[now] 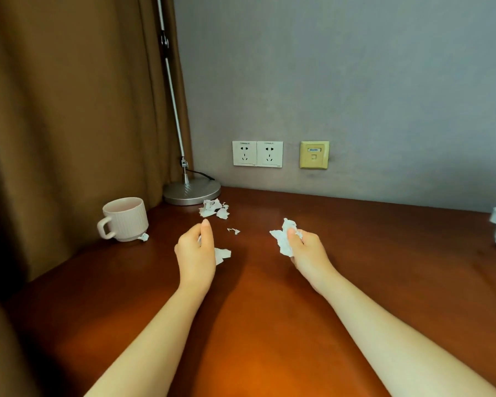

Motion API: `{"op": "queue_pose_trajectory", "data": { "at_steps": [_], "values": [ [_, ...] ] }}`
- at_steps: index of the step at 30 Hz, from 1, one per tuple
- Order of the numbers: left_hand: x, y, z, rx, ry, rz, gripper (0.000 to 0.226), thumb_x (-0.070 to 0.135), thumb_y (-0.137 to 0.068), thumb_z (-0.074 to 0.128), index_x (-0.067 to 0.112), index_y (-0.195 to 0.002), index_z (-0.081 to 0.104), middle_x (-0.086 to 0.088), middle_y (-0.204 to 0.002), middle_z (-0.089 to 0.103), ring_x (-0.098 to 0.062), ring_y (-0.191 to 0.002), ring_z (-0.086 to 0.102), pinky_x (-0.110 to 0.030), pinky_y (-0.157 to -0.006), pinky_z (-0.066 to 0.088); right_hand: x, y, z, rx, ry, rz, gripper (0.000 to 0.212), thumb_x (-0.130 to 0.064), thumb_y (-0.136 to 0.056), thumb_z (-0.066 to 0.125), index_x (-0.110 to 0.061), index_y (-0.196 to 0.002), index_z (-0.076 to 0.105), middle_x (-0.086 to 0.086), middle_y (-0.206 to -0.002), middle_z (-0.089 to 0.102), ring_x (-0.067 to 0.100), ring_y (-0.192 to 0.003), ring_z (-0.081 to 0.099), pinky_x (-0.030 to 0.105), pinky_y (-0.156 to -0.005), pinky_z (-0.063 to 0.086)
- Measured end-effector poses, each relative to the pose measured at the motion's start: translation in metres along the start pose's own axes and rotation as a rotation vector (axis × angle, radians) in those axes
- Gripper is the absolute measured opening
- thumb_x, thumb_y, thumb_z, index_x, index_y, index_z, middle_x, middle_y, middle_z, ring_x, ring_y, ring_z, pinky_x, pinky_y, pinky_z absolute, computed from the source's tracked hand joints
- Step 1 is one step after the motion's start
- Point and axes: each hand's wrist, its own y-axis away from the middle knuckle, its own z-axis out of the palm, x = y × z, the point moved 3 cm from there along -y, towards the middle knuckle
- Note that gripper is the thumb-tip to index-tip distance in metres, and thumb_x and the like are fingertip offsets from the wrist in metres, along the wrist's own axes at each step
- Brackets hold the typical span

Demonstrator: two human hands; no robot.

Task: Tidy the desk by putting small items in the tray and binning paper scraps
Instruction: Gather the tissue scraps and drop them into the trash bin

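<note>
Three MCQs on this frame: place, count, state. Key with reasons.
1. Where does the pink ribbed ceramic mug stand?
A) left of the round silver lamp base
B) far right
C) centre

2. How many white wall power sockets?
A) one
B) two
C) four

3. The right hand is:
A) flat, open
B) gripping crumpled white paper
C) holding the mug

Key: A, the mug sits left of the base; B, two plates show side by side; B, the fingers curl round the paper.

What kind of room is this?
Likely a hotel room or bedroom desk corner: a wooden desk against a grey wall with twin power sockets and a data port, a desk lamp by a brown curtain, and a mug.
</note>
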Motion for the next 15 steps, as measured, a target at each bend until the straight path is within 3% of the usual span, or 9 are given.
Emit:
{"op": "queue_pose_trajectory", "data": {
  "at_steps": [7,11,15],
  "values": [
    [0.041,0.042,0.001,-0.155,0.052,-0.040,0.051,0.024,-0.100,0.039,0.014,-0.051,0.030,0.001,-0.050,0.028,-0.010,-0.049,0.026,-0.022,-0.051,0.023,0.002,0.058,-0.043,0.016,-0.098,0.169,0.031,-0.036,-0.099,0.036,-0.017,-0.094,0.059,-0.004,-0.059,0.045,0.004,-0.040,0.039,0.015,-0.039,0.027],
    [0.077,0.064,0.012,-0.326,0.062,0.015,0.049,0.026,-0.100,0.038,0.014,-0.053,0.028,0.002,-0.052,0.026,-0.010,-0.051,0.025,-0.022,-0.053,0.026,0.004,0.084,-0.079,0.145,-0.104,0.169,0.030,-0.034,-0.100,0.037,-0.013,-0.103,0.059,-0.006,-0.061,0.042,0.004,-0.049,0.038,0.010,-0.035,0.026],
    [0.118,0.086,0.027,-0.463,0.104,0.075,0.046,0.028,-0.099,0.039,0.008,-0.059,0.032,-0.004,-0.057,0.026,-0.015,-0.055,0.027,-0.024,-0.062,0.032,-0.008,0.111,-0.123,0.196,-0.068,0.135,0.032,-0.029,-0.099,0.038,-0.020,-0.070,0.049,-0.008,-0.050,0.041,0.002,-0.031,0.039,0.010,-0.033,0.024]
  ]
}}
